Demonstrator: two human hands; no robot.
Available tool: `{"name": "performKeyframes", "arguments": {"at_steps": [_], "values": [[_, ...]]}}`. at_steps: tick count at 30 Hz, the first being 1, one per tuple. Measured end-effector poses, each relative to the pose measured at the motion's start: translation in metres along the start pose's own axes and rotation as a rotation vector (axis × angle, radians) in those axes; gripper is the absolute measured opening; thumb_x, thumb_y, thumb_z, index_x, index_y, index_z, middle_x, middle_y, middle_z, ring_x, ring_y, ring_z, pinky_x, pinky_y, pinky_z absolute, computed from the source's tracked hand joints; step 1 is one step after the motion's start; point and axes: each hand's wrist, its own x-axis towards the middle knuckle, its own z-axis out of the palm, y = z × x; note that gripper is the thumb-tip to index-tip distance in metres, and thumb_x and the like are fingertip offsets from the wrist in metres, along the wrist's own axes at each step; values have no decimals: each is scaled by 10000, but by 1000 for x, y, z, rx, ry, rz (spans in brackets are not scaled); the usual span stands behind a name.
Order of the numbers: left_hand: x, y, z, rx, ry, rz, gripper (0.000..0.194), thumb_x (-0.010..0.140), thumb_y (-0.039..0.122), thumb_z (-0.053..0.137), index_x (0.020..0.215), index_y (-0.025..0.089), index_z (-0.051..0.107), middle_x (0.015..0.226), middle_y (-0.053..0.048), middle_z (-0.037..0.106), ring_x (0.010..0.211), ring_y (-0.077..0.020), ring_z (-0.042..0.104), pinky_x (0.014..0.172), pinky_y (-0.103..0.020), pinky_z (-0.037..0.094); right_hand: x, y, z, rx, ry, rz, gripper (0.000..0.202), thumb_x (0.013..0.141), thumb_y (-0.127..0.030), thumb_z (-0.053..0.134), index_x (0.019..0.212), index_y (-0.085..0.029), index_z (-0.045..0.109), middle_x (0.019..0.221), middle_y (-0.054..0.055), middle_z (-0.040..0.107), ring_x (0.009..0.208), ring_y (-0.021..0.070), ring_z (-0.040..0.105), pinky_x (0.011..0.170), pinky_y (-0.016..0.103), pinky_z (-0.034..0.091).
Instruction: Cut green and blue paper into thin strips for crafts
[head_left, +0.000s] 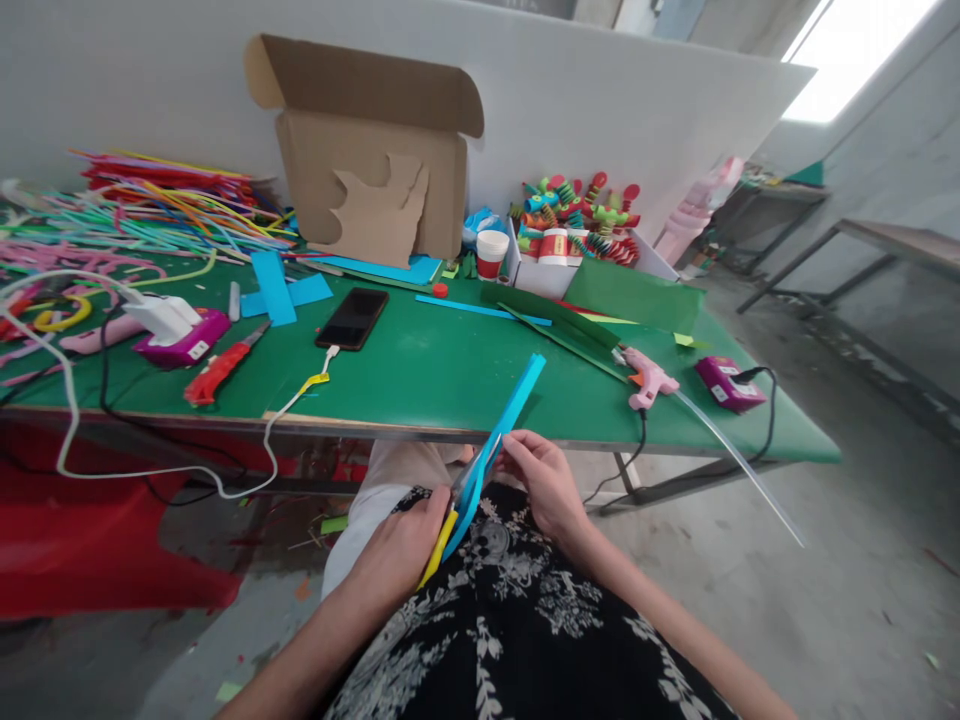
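Note:
Over my lap, my left hand (409, 540) is closed round a pair of scissors with yellow handles (439, 548). Their blades point up and away from me, along a long blue strip (517, 395) of paper or foam sheet. My right hand (541, 475) pinches this strip between thumb and fingers, close to the blade tips. The strip's far end reaches over the table edge, while a cut length curls down beside the scissors. Part of the scissor handles is hidden by my left hand.
On the green table (420, 385) lie a phone (352, 318) on a white cable, a red-handled knife (225, 370), blue pieces (281, 290) and a pink glue gun (649, 380). Pipe cleaners (165, 215), a cardboard box (367, 150) and a box of colourful figures (574, 225) stand behind.

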Motion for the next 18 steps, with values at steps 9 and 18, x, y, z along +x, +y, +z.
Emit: {"name": "performKeyframes", "arguments": {"at_steps": [9,18], "values": [[2,-7,8,-48,78,42,187,938,206,373,1115,226,428,1151,-113,666,979,-261,696,777,-327,498,-4,4,4,-85,-18,-44,337,655,-500,807,651,-185,688,620,4,649,588,124,557,626,263,466],[5,-2,2,-89,55,40,187,953,202,372,1133,207,424,1162,-118,655,1010,-280,683,811,-372,497,-8,9,5,-102,-18,-42,328,667,-499,797,643,-190,689,625,2,662,601,128,567,644,266,463]]}}
